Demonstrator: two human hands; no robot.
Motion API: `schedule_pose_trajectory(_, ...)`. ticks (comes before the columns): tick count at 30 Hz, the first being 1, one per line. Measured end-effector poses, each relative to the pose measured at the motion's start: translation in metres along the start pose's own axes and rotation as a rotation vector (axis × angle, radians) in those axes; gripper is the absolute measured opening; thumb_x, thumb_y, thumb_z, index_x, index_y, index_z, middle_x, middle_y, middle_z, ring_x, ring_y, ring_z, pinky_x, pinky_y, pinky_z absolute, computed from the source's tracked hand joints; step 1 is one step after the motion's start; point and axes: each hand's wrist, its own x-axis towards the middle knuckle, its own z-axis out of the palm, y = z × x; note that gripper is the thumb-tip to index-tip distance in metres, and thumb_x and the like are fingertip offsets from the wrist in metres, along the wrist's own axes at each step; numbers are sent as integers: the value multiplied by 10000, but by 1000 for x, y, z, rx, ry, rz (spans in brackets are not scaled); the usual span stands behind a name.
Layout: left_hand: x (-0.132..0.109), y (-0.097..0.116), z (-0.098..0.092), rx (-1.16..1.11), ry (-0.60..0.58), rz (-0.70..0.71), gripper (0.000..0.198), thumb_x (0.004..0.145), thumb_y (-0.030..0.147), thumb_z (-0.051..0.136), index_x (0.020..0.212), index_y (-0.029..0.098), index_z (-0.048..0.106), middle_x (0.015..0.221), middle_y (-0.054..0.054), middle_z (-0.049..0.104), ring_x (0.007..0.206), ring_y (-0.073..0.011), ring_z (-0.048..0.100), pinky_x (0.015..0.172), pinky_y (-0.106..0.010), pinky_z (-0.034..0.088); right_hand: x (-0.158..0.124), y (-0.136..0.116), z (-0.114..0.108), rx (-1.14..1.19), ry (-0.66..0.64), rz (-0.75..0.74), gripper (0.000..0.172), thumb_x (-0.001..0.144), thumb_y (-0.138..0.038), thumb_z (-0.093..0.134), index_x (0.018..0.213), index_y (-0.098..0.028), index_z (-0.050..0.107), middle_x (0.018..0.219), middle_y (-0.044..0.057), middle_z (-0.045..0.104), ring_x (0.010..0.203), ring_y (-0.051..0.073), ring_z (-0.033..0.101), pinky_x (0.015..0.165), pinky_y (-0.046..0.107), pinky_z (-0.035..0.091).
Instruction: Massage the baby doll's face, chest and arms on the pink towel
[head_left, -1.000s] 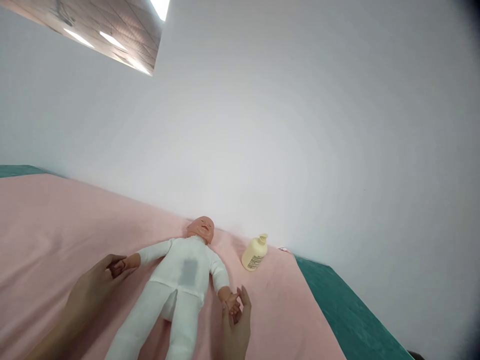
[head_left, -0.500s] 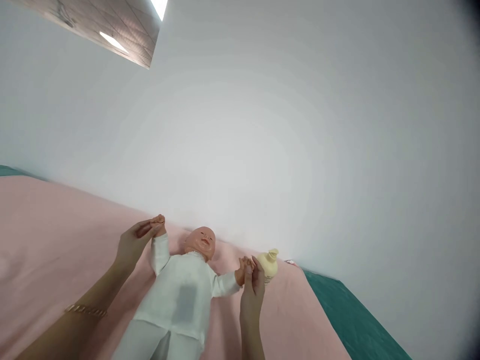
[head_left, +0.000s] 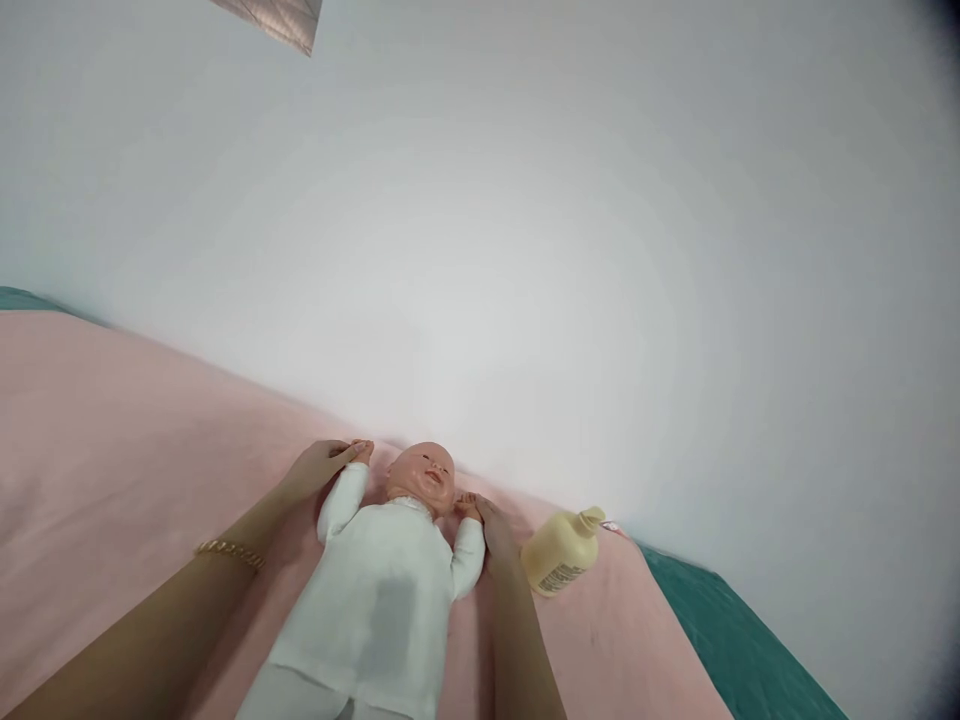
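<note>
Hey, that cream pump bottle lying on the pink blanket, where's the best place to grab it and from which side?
Grip the cream pump bottle around its broad body, coming from above. It lies on its side on the pink blanket, so the rounded flank faces up and is free. The pump head is narrow and probably a poorer hold. The right hand is nearest to it.

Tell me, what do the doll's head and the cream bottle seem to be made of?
The doll's head looks like smooth moulded plastic or vinyl, with a soft sheen on the scalp. The cream bottle seems to be opaque matte plastic, with a moulded pump top and printed text.
</note>
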Motion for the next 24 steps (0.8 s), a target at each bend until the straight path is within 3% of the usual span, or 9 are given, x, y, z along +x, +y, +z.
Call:
schedule_pose_trajectory(3, -5, 3, 1, -8, 22, -17, 544, 776, 642, 564, 838, 126, 724, 892, -102, 747, 891, -290, 674, 696, -298, 473, -6, -1, 2, 10, 10, 14, 369, 934, -451, 560, 1057, -110, 627, 1003, 48, 649, 900, 136, 637, 817, 315, 556)
schedule_pose_trajectory(6, -16, 13, 3, -12, 138, -43, 558, 794, 632, 544, 992, 133, 695, 1012, -113, 739, 960, -291, 674, 750, -313, 495, -14, -9, 0, 45, 43, -36, 396, 917, -472, 578, 1078, -113, 624, 1036, 67, 660, 924, 143, 646, 843, 335, 559)
schedule_pose_trajectory(9, -34, 34, 5, 1, 289, -40, 520, 818, 609, 550, 1154, 222, 640, 1191, -61, 693, 1119, -273, 624, 861, -324, 482, -25, -24, -4, 93, 69, -103, 533, 826, -553, 642, 1119, -110, 608, 1138, 130, 667, 965, 179, 672, 888, 363, 555)
schedule_pose_trajectory(13, -65, 63, 5, 66, 424, -8, 467, 814, 572, 563, 1170, 276, 619, 1256, -18, 659, 1205, -282, 571, 911, -355, 471, -49, -41, -10, 100, 106, -230, 675, 738, -612, 653, 1199, -126, 568, 1299, 169, 600, 1069, 227, 667, 971, 376, 517)
schedule_pose_trajectory(16, -89, 70, 0, 77, 500, -5, 475, 785, 548, 611, 1161, 257, 597, 1227, -20, 663, 1169, -278, 590, 930, -377, 475, -80, -46, -15, 48, 195, -303, 670, 743, -591, 646, 1215, -124, 564, 1333, 177, 573, 1193, 244, 603, 1024, 377, 479)
schedule_pose_trajectory(20, -128, 66, -12, 64, 614, -43, 548, 773, 553, 624, 1239, 272, 555, 1241, -36, 645, 1169, -275, 587, 988, -411, 461, -136, -46, -19, 0, 251, -295, 666, 783, -548, 642, 1323, -182, 506, 1419, 138, 504, 1260, 230, 552, 1004, 341, 489)
schedule_pose_trajectory(24, -177, 60, -21, 139, 599, -120, 572, 780, 600, 571, 1257, 284, 552, 1243, -60, 637, 1173, -315, 577, 933, -446, 492, -192, -42, -23, -56, 229, -201, 679, 812, -528, 632, 1398, -242, 440, 1467, 99, 462, 1329, 212, 494, 1021, 308, 482)
